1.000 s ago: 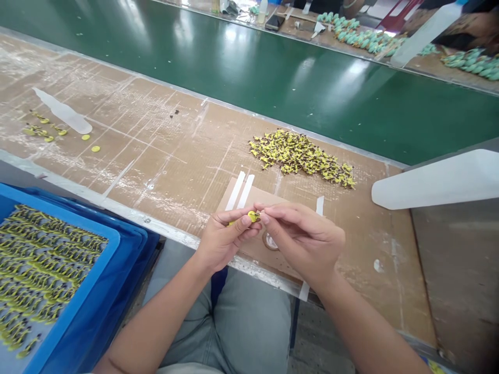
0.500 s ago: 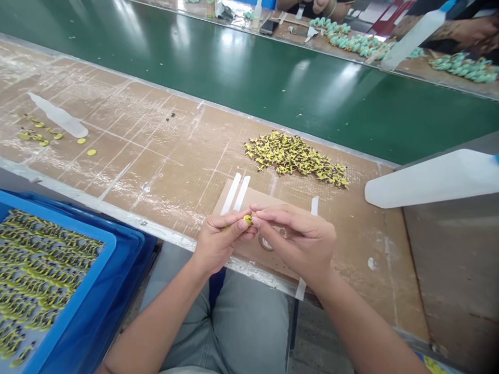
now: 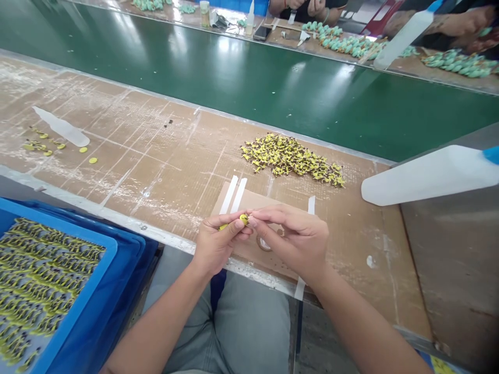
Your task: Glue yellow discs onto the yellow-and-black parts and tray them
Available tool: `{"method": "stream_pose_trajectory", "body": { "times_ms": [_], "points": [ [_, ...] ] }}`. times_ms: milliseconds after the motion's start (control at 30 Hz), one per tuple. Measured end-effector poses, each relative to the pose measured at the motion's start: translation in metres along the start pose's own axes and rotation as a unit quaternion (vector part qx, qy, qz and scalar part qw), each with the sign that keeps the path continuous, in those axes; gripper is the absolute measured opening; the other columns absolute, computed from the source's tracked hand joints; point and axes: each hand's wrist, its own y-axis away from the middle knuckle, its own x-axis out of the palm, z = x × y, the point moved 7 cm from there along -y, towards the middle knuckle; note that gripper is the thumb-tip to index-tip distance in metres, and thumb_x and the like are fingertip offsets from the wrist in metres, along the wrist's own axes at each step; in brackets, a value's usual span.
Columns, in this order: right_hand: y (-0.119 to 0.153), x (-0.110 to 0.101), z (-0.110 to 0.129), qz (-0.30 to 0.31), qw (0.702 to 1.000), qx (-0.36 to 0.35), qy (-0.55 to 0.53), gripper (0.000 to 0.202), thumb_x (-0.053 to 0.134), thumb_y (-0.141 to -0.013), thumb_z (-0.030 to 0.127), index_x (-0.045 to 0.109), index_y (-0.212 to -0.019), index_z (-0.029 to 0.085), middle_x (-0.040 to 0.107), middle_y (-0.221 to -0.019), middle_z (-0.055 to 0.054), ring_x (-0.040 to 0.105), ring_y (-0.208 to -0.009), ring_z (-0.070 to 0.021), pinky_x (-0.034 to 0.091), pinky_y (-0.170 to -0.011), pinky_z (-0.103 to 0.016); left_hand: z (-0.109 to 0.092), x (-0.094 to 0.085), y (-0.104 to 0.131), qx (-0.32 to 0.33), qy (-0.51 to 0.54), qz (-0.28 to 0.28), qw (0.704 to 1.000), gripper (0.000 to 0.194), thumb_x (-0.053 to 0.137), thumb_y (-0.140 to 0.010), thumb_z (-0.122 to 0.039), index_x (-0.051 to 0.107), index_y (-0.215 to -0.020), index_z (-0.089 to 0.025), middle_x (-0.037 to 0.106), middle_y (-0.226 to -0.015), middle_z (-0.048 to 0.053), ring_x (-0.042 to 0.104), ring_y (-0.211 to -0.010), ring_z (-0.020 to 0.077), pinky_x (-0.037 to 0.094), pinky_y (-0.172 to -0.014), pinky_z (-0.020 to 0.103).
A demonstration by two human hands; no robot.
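Note:
My left hand pinches a small round yellow disc between thumb and forefinger, with dark marks showing on its face. Another yellow bit peeks out beside the same hand's fingers. Thumb and forefinger of my right hand press together at the disc's right edge; what they grip is too small and covered to name. Both hands hover over a cardboard sheet at the table's front edge. A roll of tape lies partly hidden beneath my right hand. Beyond is a pile of small yellow-and-dark pieces.
Left, a blue tray holds rows of yellow-and-dark pieces. Loose yellow discs lie near a white strip. A white bottle juts in at right. Across the green belt, co-workers' hands are near mint-green pieces.
The view has shifted slightly. Both hands stay together at the disc, the right fingertips still pressed at its edge.

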Motion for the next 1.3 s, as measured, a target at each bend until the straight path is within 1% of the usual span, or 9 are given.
{"method": "stream_pose_trajectory", "body": {
  "times_ms": [167,400,500,633,733,867,967,1100,1300],
  "points": [
    [0.0,-0.002,-0.003,-0.011,1.0,-0.002,0.013,0.011,0.071,-0.079,0.017,0.075,-0.085,0.026,0.077,-0.088,-0.002,0.073,-0.081,-0.0189,0.062,-0.077,-0.035,0.0,0.0,0.001,0.012,-0.006,0.003,1.0,0.026,0.086,-0.063,-0.025,0.079,-0.087,-0.016,0.076,-0.071,0.006,0.071,-0.066,0.0125,0.058,-0.066,0.018],
    [-0.001,-0.004,-0.004,-0.011,1.0,-0.003,0.026,0.012,0.074,-0.077,0.017,0.075,-0.084,0.026,0.077,-0.087,-0.001,0.072,-0.077,-0.0176,0.061,-0.075,-0.034,-0.001,0.001,0.0,0.029,-0.016,0.008,0.999,0.024,0.086,-0.063,-0.022,0.079,-0.086,-0.017,0.078,-0.088,0.007,0.071,-0.071,0.013,0.059,-0.071,0.021],
    [-0.002,-0.005,-0.003,-0.008,1.0,0.006,0.022,0.012,0.075,-0.076,0.017,0.075,-0.083,0.026,0.077,-0.085,0.0,0.072,-0.075,-0.0168,0.061,-0.075,-0.033,-0.001,0.001,0.0,0.028,-0.008,0.007,1.0,0.023,0.085,-0.063,-0.02,0.079,-0.084,-0.018,0.078,-0.084,0.006,0.07,-0.068,0.011,0.058,-0.07,0.019],
    [-0.002,-0.006,-0.004,-0.007,1.0,0.014,0.019,0.012,0.076,-0.075,0.018,0.075,-0.082,0.028,0.076,-0.08,0.001,0.07,-0.069,-0.0167,0.06,-0.067,-0.031,-0.001,0.0,0.001,0.029,0.005,-0.009,1.0,0.022,0.086,-0.061,-0.02,0.08,-0.082,-0.02,0.077,-0.076,0.004,0.069,-0.063,0.01,0.058,-0.067,0.018],
    [-0.002,-0.006,-0.007,-0.004,1.0,0.021,0.012,0.013,0.077,-0.074,0.019,0.076,-0.083,0.029,0.076,-0.08,0.001,0.07,-0.068,-0.0172,0.059,-0.063,-0.03,-0.001,-0.001,0.004,0.038,0.003,-0.015,0.999,0.022,0.086,-0.061,-0.019,0.08,-0.082,-0.02,0.077,-0.079,0.004,0.07,-0.065,0.0101,0.058,-0.068,0.018],
    [0.0,-0.006,-0.008,-0.012,0.999,0.036,0.003,0.012,0.077,-0.074,0.02,0.076,-0.082,0.028,0.076,-0.078,0.001,0.07,-0.068,-0.0157,0.059,-0.066,-0.029,-0.001,-0.003,0.007,0.051,-0.018,-0.007,0.999,0.025,0.085,-0.063,-0.018,0.079,-0.088,-0.019,0.078,-0.086,0.006,0.071,-0.072,0.0117,0.057,-0.07,0.017],
    [0.0,-0.005,-0.008,-0.005,0.998,0.059,0.009,0.008,0.077,-0.074,0.021,0.077,-0.081,0.025,0.076,-0.08,0.0,0.071,-0.07,-0.0157,0.059,-0.068,-0.028,-0.001,-0.005,0.009,0.059,-0.029,0.009,0.998,0.026,0.084,-0.065,-0.017,0.079,-0.09,-0.018,0.078,-0.087,0.007,0.072,-0.078,0.0136,0.057,-0.072,0.017],
    [0.001,-0.005,-0.01,0.0,0.996,0.091,-0.005,0.006,0.077,-0.073,0.023,0.077,-0.079,0.024,0.077,-0.08,-0.002,0.071,-0.071,-0.0162,0.059,-0.067,-0.027,-0.002,-0.005,0.01,0.067,-0.025,0.006,0.997,0.024,0.083,-0.066,-0.016,0.079,-0.09,-0.02,0.078,-0.084,0.006,0.072,-0.073,0.0116,0.058,-0.069,0.015],
    [0.005,-0.002,-0.025,-0.014,0.973,0.216,-0.078,0.018,0.08,-0.068,0.032,0.078,-0.08,0.019,0.076,-0.074,-0.005,0.07,-0.06,-0.0175,0.057,-0.051,-0.024,-0.004,-0.001,0.013,0.119,-0.067,-0.029,0.99,0.019,0.08,-0.072,-0.02,0.079,-0.091,-0.018,0.077,-0.085,0.007,0.072,-0.068,0.0115,0.06,-0.068,0.018]
  ]
}}
